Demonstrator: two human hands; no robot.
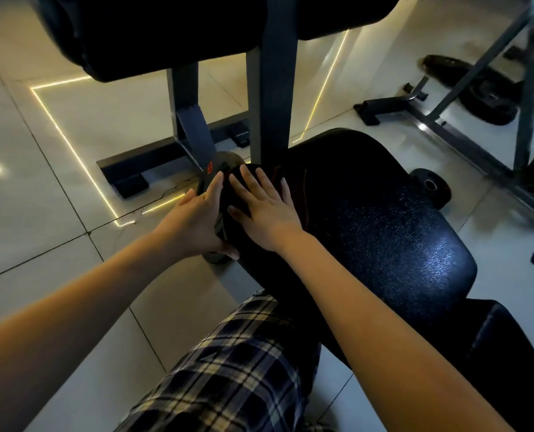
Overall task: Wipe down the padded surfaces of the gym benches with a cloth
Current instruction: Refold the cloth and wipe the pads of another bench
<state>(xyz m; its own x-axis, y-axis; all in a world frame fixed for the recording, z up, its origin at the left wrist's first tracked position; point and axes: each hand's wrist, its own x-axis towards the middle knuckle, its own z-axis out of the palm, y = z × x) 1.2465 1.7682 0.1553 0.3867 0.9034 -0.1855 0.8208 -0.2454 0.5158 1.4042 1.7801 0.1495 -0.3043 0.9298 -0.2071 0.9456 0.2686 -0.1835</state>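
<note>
The right hand (pixel 264 210) lay flat, fingers spread, on a dark cloth (pixel 228 198) (hard to make out) atop the bench pad (pixel 384 232), with the straight-fingered left hand (pixel 197 219) seemingly against its edge.

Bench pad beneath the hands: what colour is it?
The bench pad is black with a fine pebbled texture, seen best in the head view.

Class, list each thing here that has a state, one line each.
left hand: fingers straight, against the cloth's side
right hand: flat on top of the cloth
cloth: lying on the seat pad's far end, under the right hand
seat pad: level, mostly uncovered
weight plate: lying flat on the floor
</note>
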